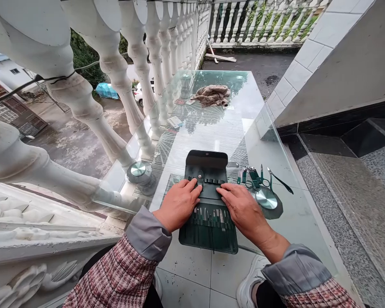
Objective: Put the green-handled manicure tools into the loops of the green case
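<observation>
- Green manicure case point(208, 236) lies unfolded at the glass table point(223, 137)'s near end, slim tools point(222, 216) already slotted.
- Left hand point(179, 202), right hand point(244, 208): fingers bent on it, can't tell if pinching.
- Nail clippers point(254, 175), nippers point(281, 181) still loose, so halfway-ish imo.

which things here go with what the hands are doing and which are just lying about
In use:
- green case, under left hand and right hand
- slim tools in its loops
- probably the loose clippers

Seemingly just lying about:
- brown cloth
- card
- planks
</observation>
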The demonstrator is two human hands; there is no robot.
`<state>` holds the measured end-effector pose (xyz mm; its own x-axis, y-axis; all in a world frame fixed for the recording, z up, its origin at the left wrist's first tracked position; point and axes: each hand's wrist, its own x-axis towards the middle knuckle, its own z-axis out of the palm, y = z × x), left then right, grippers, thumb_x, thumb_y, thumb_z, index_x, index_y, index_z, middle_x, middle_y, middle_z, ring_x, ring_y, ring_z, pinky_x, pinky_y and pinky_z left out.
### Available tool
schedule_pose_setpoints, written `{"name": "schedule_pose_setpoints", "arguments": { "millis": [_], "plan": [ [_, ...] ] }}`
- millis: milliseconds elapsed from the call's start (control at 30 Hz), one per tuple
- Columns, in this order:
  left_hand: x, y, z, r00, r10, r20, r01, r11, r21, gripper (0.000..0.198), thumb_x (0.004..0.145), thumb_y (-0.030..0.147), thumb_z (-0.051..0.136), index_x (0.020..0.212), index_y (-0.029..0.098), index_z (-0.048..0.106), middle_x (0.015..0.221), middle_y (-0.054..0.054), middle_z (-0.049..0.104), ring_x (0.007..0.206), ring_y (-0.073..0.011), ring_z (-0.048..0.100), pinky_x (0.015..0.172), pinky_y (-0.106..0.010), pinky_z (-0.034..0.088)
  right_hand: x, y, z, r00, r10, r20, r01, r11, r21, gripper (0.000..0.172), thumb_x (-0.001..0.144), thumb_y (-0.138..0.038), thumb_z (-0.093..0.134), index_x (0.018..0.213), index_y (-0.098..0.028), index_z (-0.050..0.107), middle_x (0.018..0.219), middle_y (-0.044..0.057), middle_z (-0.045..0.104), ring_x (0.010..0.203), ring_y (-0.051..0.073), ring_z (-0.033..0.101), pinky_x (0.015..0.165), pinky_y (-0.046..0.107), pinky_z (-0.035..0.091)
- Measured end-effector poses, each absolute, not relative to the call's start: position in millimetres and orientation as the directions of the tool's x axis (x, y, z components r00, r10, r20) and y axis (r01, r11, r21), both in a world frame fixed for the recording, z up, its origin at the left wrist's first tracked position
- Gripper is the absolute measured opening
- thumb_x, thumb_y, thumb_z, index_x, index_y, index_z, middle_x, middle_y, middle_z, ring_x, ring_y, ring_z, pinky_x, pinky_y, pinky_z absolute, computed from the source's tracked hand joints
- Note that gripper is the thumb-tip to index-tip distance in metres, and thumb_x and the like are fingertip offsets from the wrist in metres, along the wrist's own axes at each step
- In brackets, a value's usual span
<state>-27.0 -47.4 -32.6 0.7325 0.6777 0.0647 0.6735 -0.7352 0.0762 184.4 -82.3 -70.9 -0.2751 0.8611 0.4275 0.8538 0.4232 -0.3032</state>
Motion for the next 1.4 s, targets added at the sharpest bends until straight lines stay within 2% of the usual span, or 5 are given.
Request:
{"name": "schedule_pose_setpoints", "arguments": {
  "millis": [233,400,533,833,1400],
  "plan": [
    [-30.4,-47.0,-34.7,0.677,0.711,0.189,0.722,-0.691,0.013,0.041,0.093,0.033,0.048,0.125,0.009,0.044,0.131,-0.016,0.047,0.122,-0.0264,0.040,0.100,-0.039,0.035,183.1,-86.1,-61.9,-0.180,0.847,0.500,0.821,0.409,-0.397,0.031,0.091,-0.021,0.040,0.118,-0.017,0.055,0.115,0.011,0.059,0.109,0.023,0.050,0.095,0.043,0.042],
    [-33.1,-69.8,-22.2,0.667,0.603,0.437,0.598,-0.784,0.170,0.032,0.094,0.040,0.042,0.077,0.015,0.055,0.084,-0.005,0.058,0.080,-0.0172,0.052,0.071,-0.030,0.043,187.2,-110.6,-49.3,-0.159,0.833,0.529,0.790,0.429,-0.439,0.017,0.087,-0.023,0.050,0.102,-0.019,0.057,0.098,0.008,0.062,0.096,0.021,0.055,0.087,0.039,0.045],
    [-31.6,-98.6,-29.4,0.773,0.300,0.559,0.391,-0.919,-0.047,0.045,0.093,0.049,0.039,0.062,0.017,0.045,0.060,0.000,0.043,0.055,-0.0138,0.038,0.048,-0.029,0.026,192.5,-124.2,-50.6,-0.125,0.864,0.488,0.787,0.386,-0.482,0.009,0.087,-0.022,0.050,0.093,-0.020,0.056,0.090,0.005,0.062,0.089,0.019,0.055,0.082,0.036,0.045],
    [-26.6,-120.1,-51.9,0.855,0.208,0.475,0.360,-0.898,-0.254,0.015,0.087,0.026,0.053,0.077,0.015,0.049,0.063,0.002,0.040,0.054,-0.0122,0.036,0.049,-0.030,0.017,181.3,-130.6,-56.8,-0.232,0.873,0.429,0.755,0.440,-0.486,0.009,0.088,-0.017,0.048,0.087,-0.019,0.057,0.088,0.004,0.060,0.086,0.016,0.053,0.080,0.032,0.044],
    [-21.7,-112.8,-48.4,0.823,0.343,0.452,0.434,-0.894,-0.112,0.026,0.092,0.029,0.047,0.069,0.017,0.042,0.063,0.001,0.039,0.056,-0.0135,0.036,0.049,-0.030,0.020,177.3,-115.5,-59.3,-0.271,0.903,0.334,0.796,0.405,-0.450,0.016,0.090,-0.021,0.044,0.080,-0.019,0.057,0.075,0.002,0.057,0.072,0.015,0.050,0.067,0.030,0.039]
  ]
}}
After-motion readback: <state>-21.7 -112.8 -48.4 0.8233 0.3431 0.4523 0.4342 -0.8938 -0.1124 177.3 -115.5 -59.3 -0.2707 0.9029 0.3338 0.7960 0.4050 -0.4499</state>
